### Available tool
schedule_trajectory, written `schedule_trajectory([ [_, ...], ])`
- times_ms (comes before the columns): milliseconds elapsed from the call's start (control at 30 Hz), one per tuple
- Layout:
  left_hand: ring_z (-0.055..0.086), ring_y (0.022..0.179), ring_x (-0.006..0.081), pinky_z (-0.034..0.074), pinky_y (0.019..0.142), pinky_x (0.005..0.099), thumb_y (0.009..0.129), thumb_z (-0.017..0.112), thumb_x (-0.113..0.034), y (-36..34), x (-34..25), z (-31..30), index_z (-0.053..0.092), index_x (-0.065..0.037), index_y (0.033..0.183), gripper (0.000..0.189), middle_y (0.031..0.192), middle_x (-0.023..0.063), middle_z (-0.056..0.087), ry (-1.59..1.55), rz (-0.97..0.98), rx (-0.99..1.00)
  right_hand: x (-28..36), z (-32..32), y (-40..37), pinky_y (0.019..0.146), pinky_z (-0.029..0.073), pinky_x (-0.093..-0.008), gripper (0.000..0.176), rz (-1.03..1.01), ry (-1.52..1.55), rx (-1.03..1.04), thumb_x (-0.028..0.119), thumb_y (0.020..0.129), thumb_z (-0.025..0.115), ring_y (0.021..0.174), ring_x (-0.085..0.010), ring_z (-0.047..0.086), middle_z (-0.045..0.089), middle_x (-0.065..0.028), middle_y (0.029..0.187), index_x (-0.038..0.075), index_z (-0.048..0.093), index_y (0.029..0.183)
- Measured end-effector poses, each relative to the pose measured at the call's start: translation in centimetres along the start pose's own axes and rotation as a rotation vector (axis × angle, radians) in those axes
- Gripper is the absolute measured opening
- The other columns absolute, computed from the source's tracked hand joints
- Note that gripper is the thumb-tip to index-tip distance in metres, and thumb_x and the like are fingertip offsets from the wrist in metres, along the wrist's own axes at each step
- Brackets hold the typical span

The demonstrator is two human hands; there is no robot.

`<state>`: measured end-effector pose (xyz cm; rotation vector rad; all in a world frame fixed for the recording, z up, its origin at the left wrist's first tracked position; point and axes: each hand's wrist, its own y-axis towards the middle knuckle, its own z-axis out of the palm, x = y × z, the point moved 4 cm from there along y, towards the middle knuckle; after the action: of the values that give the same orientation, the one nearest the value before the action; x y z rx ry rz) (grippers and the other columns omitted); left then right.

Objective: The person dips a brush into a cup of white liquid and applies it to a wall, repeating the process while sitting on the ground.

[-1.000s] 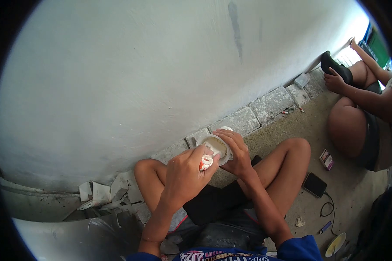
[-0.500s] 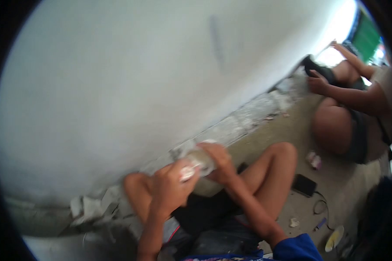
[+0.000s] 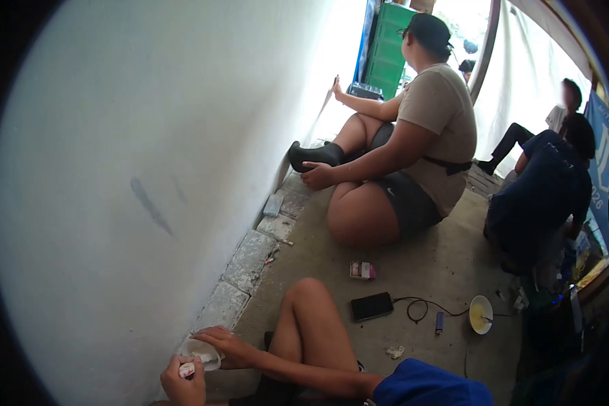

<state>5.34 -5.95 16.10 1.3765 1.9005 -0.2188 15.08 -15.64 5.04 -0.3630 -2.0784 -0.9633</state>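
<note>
At the bottom left, close by the white wall, my two hands meet over a clear plastic cup (image 3: pixel 210 353) with something whitish inside. My right hand (image 3: pixel 229 344) curls round the cup's far side, fingers reaching over its top. Closed on a small white thing with red marks (image 3: pixel 187 369), my left hand (image 3: pixel 181 387) is right against the cup's near side. I cannot tell what the small white thing is. My bent right knee (image 3: pixel 311 298) rises beside the right forearm.
A person (image 3: pixel 440 108) in black boots sits on the floor ahead; others sit at the right (image 3: pixel 541 189). Nearby lie a cigarette pack (image 3: pixel 363 270), a phone (image 3: pixel 371 307) with a cable, a lighter (image 3: pixel 439 323), crumpled paper (image 3: pixel 394 352) and a bowl (image 3: pixel 481 315) with yellow contents.
The view has swung up and to the right, so my hands now appear lower left and the seated people show more fully. Both hands keep hold of the cup and the small white thing.
</note>
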Motion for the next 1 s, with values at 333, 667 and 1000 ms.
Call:
schedule_trajectory([
  [333, 0.051, 0.059, 0.0127, 0.045, 0.053, 0.0294, 0.087, 0.067, -0.018, -2.4, 4.9, 2.0, 0.060, 0.001, 0.080, 0.022, 0.063, 0.0086, 0.059, -0.227, -0.009, -0.115, -1.2, 0.9, 0.0, 0.100, 0.036, -0.0435, 0.079, 0.059, -0.061, 0.029, 0.019, 0.064, 0.079, 0.120, -0.0351, 0.048, 0.051, -0.0176, 0.126, 0.005, 0.043, 0.132],
  [667, 0.054, 0.058, 0.0132, 0.046, 0.053, 0.0294, 0.088, 0.068, -0.022, -3.7, 4.9, 0.7, 0.061, 0.000, 0.079, 0.025, 0.065, 0.0076, 0.061, -0.194, -0.019, -0.167, -1.6, 2.0, -0.3, 0.099, 0.037, -0.0443, 0.081, 0.166, -0.053, 0.097, 0.024, 0.065, 0.081, 0.116, -0.0385, 0.050, 0.053, -0.0207, 0.122, 0.002, 0.041, 0.133],
  [1000, 0.057, 0.061, 0.0157, 0.048, 0.056, 0.0320, 0.089, 0.065, -0.022, -3.5, 4.9, -0.2, 0.062, 0.001, 0.083, 0.024, 0.068, 0.0127, 0.062, -0.190, -0.027, -0.108, -1.9, 1.3, -0.1, 0.100, 0.035, -0.0441, 0.076, 0.183, -0.101, 0.061, 0.021, 0.065, 0.079, 0.119, -0.0348, 0.048, 0.052, -0.0173, 0.122, 0.005, 0.043, 0.130],
])
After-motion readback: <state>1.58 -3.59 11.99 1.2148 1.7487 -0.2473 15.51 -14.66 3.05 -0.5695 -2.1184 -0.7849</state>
